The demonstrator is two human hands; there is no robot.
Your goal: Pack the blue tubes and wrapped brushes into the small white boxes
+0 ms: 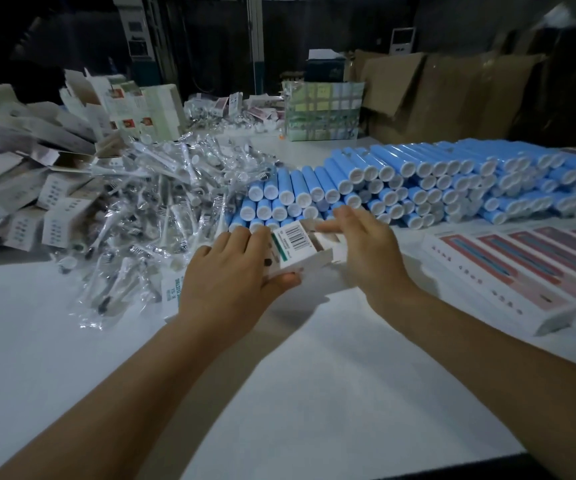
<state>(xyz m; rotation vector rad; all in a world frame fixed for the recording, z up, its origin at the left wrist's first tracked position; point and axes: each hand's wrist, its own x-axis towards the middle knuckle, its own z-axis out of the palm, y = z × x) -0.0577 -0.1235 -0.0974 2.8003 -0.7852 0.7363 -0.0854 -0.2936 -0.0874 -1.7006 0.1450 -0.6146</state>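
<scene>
A small white box with a barcode label is held above the table's middle, its right end open. My left hand grips it from the left, thumb under and fingers on top. My right hand pinches the flap at the open end. Just behind the box lies a long stack of blue tubes with white caps. Left of the stack is a heap of brushes in clear wrappers. What is inside the held box is hidden.
Empty open white boxes are piled at the far left. A row of closed printed boxes lines the right side. Cardboard cartons and a taped box stand at the back. The white table ends near me.
</scene>
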